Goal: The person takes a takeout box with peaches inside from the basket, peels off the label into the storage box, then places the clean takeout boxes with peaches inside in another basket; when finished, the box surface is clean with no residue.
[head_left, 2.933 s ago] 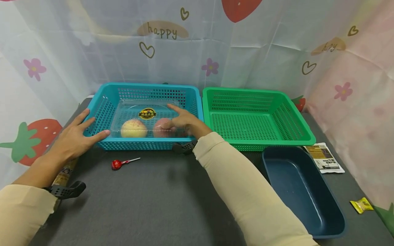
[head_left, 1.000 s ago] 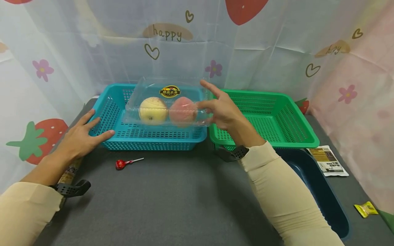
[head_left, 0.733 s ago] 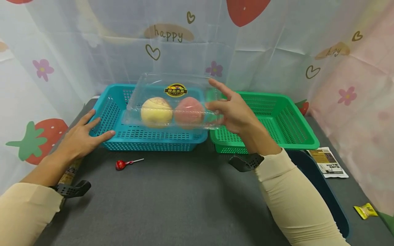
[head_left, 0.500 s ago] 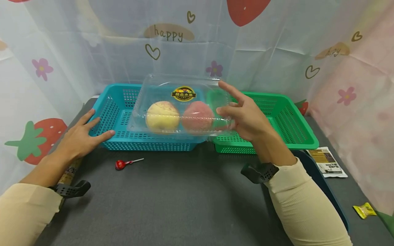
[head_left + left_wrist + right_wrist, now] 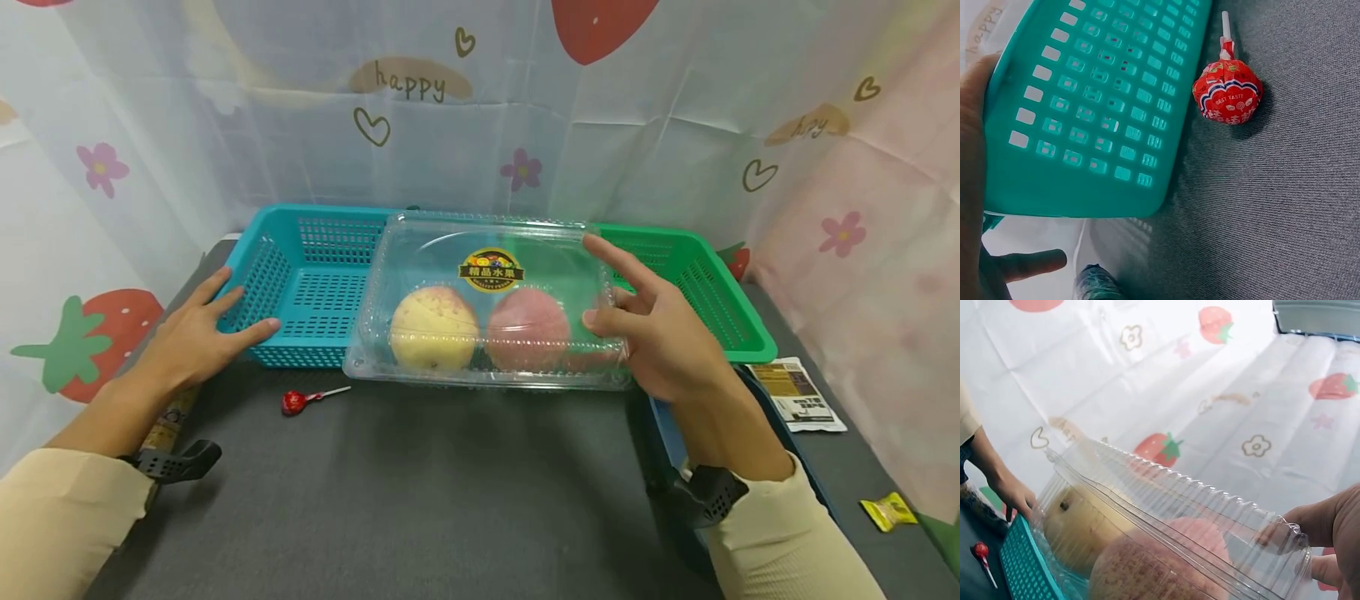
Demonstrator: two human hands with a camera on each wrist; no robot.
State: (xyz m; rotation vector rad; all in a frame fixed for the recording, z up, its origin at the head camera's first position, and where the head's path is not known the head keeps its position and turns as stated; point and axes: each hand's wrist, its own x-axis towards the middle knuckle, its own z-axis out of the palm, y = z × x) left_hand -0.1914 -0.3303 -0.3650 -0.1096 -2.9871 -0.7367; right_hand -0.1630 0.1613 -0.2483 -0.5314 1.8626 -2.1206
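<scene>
My right hand (image 5: 667, 342) grips the right end of a clear plastic fruit box (image 5: 486, 310), thumb on its lid and index finger stretched along the far corner. Inside sit a yellow peach (image 5: 433, 329) and a pink peach (image 5: 528, 331), below a black and gold label. The box hangs over the front of the blue basket (image 5: 285, 356) and the left part of the green basket (image 5: 738, 333). With fingers spread, my left hand (image 5: 183, 342) rests at the blue basket's left end. In the right wrist view the box (image 5: 1166, 465) tilts, fingers at its ridged edge.
A red lollipop (image 5: 294, 403) lies on the grey table before the blue basket. At right are a dark blue tray (image 5: 772, 404), partly behind my right arm, a white and brown packet (image 5: 798, 396) and a yellow wrapped sweet (image 5: 888, 512). A patterned cloth hangs behind.
My right hand has taken the fruit box out of the blue basket, bringing it up, rightward and closer to me. My left hand stays at the blue basket's end.
</scene>
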